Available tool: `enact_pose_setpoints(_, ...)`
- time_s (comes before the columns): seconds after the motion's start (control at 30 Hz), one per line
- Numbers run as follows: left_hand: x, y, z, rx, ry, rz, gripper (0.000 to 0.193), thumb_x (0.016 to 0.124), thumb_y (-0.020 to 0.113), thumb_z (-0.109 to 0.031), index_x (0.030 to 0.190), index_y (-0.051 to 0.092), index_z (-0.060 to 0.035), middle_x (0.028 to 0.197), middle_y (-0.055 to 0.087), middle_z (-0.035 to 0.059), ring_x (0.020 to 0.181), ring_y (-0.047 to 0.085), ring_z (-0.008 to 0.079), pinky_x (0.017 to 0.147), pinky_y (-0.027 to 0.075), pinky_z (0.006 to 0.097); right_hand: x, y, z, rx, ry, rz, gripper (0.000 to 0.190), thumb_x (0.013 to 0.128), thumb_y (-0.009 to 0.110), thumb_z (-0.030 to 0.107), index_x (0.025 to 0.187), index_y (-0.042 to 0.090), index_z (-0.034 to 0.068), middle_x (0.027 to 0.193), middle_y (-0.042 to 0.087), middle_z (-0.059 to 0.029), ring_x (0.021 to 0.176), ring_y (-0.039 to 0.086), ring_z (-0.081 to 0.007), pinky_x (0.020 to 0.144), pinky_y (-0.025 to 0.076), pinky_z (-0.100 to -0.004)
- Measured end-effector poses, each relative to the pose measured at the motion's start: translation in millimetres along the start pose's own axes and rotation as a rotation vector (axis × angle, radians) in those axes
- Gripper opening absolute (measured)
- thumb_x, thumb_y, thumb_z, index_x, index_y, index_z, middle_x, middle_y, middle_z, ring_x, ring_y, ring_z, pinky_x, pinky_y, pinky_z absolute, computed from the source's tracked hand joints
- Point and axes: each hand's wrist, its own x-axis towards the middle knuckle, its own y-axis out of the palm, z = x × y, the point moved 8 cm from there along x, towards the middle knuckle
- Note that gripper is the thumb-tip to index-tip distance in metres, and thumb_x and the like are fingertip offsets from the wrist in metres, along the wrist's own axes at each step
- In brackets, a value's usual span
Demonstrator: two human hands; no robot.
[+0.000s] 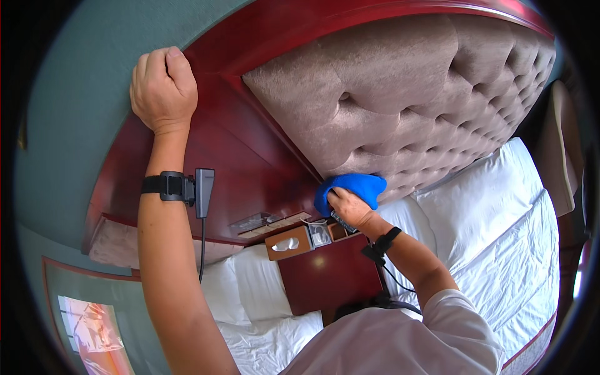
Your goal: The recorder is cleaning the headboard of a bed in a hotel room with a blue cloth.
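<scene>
My right hand (351, 209) grips a blue cloth (358, 185), bunched under the fingers. Cloth and hand are at the lower corner of a tufted, beige upholstered headboard (389, 84), beside the dark red wood panel (225, 140). Up at the left, my left hand (164, 89) is curled into a fist in front of the panel's edge and the green wall (89, 93). Nothing shows in that fist, and I cannot tell whether it touches the wood. Part of a dark, buttoned device (343, 221) peeks out below the right hand.
Below the cloth stands a red wood nightstand (330, 274) with a tissue box (289, 243) and a small clear container (320, 234) on it. Beds with white pillows (478, 192) flank it. Wall switches (274, 224) sit on the panel. A cable (203, 248) hangs from my left wrist device.
</scene>
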Motion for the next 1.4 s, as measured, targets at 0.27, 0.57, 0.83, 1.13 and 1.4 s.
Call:
enact_pose_setpoints(0.27, -0.3, -3.4, 1.5, 0.056, -0.008, 0.054, 0.031, 0.102, 0.052, -0.028, 0.090, 0.076, -0.0124, 0.088, 0.070, 0.0041, 0.083, 0.067, 0.0292, 0.072, 0.054, 0.0423, -60.8, 53.1, -30.1, 0.008, 0.346, 0.008, 0.032, 0.080, 0.067, 0.008, 0.112, 0.066, 0.007, 0.113, 0.062, -0.0142, 0.105, 0.064, -0.0335, 0.091, 0.054, -0.0428)
enact_pose_setpoints(0.57, 3.4, 4.7, -13.0, 0.039, -0.051, 0.069, 0.030, 0.102, 0.052, -0.028, 0.093, 0.075, -0.0121, 0.091, 0.071, 0.0038, 0.086, 0.067, 0.0295, 0.075, 0.054, 0.0421, -172.1, 86.8, -111.9, 0.919, 1.094, -0.788, 0.035, 0.091, 0.048, -0.005, 0.123, 0.056, 0.006, 0.100, 0.061, -0.0079, 0.090, 0.061, -0.0244, 0.083, 0.053, -0.0413)
enact_pose_setpoints(0.83, 0.5, -6.1, -5.1, 0.045, -0.030, 0.016, 0.027, 0.101, 0.055, -0.029, 0.087, 0.071, -0.0123, 0.085, 0.066, 0.0033, 0.081, 0.064, 0.0288, 0.071, 0.052, 0.0434, -105.8, -13.0, -123.5, 1.551, 1.416, -0.993, 0.013, 0.098, 0.066, 0.019, 0.101, 0.061, 0.008, 0.088, 0.063, -0.0025, 0.076, 0.058, -0.0147, 0.066, 0.048, -0.0344)
enact_pose_setpoints(1.13, 3.4, -5.1, -5.4, 0.066, -0.038, 0.053, 0.029, 0.103, 0.052, -0.028, 0.094, 0.075, -0.0120, 0.092, 0.071, 0.0054, 0.086, 0.067, 0.0299, 0.075, 0.053, 0.0431, -43.9, -77.9, -118.3, 1.300, 1.085, -0.848, 0.015, 0.093, 0.069, 0.006, 0.103, 0.057, 0.006, 0.091, 0.060, -0.0008, 0.079, 0.055, -0.0101, 0.072, 0.045, -0.0226)
enact_pose_setpoints(1.4, 1.5, -6.1, 2.4, 0.107, -0.042, 0.072, 0.029, 0.103, 0.052, -0.028, 0.094, 0.076, -0.0124, 0.093, 0.072, 0.0051, 0.087, 0.068, 0.0298, 0.076, 0.054, 0.0429, -77.7, -8.8, -125.7, 1.324, 1.300, -1.072, 0.050, 0.080, 0.078, 0.004, 0.123, 0.052, 0.003, 0.110, 0.057, -0.0083, 0.097, 0.056, -0.0174, 0.083, 0.050, -0.0326)
